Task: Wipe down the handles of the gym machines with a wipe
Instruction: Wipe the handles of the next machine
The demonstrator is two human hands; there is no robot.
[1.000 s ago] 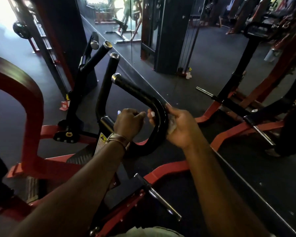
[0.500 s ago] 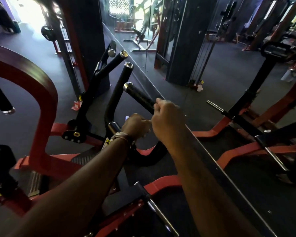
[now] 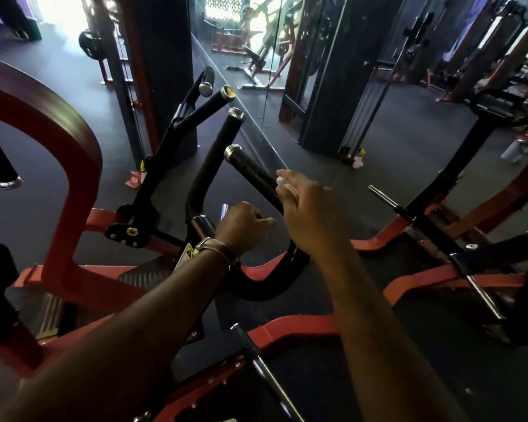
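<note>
Both hands were busy: the right hand (image 3: pixel 308 208) gripped the wipe (image 3: pixel 284 185) round the handle (image 3: pixel 256 175), whose bare length ran up-left to its cap; the left hand (image 3: pixel 241 225) clutched something small nearby.

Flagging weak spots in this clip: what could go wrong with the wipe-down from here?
The wipe sits bunched under the right hand, so it may miss the underside of the handle. The metal end cap could be skipped. The upright handle next to it looks untouched.
</note>
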